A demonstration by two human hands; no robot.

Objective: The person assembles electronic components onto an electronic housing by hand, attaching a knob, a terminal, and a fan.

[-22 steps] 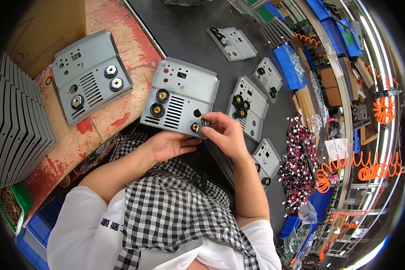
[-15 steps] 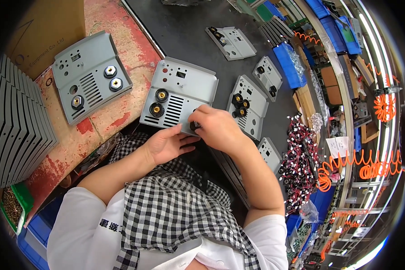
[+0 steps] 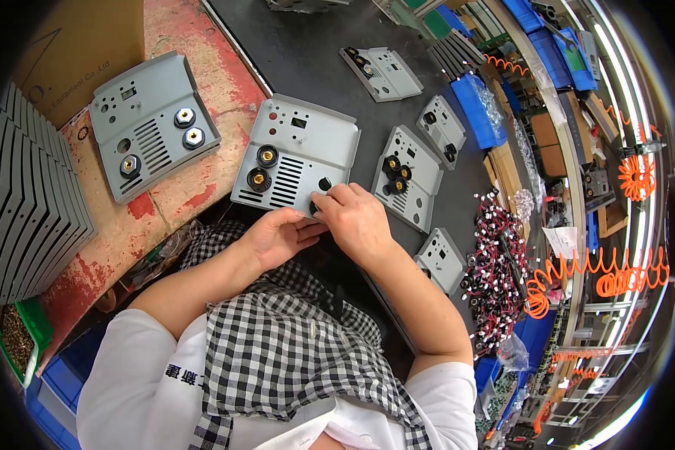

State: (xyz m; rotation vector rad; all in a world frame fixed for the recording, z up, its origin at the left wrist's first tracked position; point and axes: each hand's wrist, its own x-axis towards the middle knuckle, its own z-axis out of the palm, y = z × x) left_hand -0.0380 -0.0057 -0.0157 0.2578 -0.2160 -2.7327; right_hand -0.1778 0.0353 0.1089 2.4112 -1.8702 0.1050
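In front of me a grey sheet-metal panel (image 3: 330,139) lies with its lower edge toward me. Two black round sockets with brass centres (image 3: 262,168) sit at its left, beside rows of slots. Near its lower right corner my right hand (image 3: 358,225) pinches a small black part (image 3: 315,207), mostly covered by the fingers. A dark hole (image 3: 325,183) shows just above those fingertips. My left hand (image 3: 276,238) is palm up below the panel's lower edge, its fingers loosely bent and close to the right fingertips; I see nothing held in it.
Left on the worn red bench is another panel (image 3: 146,105) with hex nuts, beside stacked grey panels (image 3: 34,202) and a cardboard box (image 3: 82,56). Several panels (image 3: 412,169) lie on the dark table to the right, near a heap of wired parts (image 3: 495,277) and a blue bin (image 3: 478,109).
My right hand has shifted slightly down and left with the black part, uncovering the hole in the panel. My left fingers have drawn closer to the right fingertips.
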